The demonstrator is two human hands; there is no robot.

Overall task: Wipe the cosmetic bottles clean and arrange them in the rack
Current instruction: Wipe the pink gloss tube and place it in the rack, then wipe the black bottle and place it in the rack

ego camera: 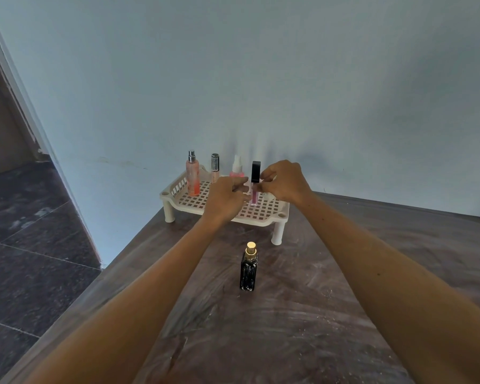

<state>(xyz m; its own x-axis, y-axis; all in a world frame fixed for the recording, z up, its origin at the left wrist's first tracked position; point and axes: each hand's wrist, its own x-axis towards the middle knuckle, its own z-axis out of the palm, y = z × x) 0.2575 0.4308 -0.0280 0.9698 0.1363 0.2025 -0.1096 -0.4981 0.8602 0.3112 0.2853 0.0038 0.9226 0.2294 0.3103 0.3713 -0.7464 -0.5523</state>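
Observation:
A cream plastic rack (178, 199) with a grid floor stands at the table's far left corner against the wall. On it stand an orange-pink spray bottle (192, 176), a slim tube with a grey cap (215, 166) and a pink spray bottle (237, 167). A lip gloss tube (255, 180) with a black cap stands upright on the rack between my hands. My left hand (226, 198) and my right hand (284, 181) both pinch it at its middle. Something white peeks out under my right hand; I cannot tell what it is. A black perfume bottle (249, 268) with a gold cap stands on the table in front of the rack.
The brown wooden table (302, 314) is streaked with pale dust and scratches. Its left edge drops to a dark tiled floor (25, 245). A light blue wall (261, 79) rises directly behind the rack.

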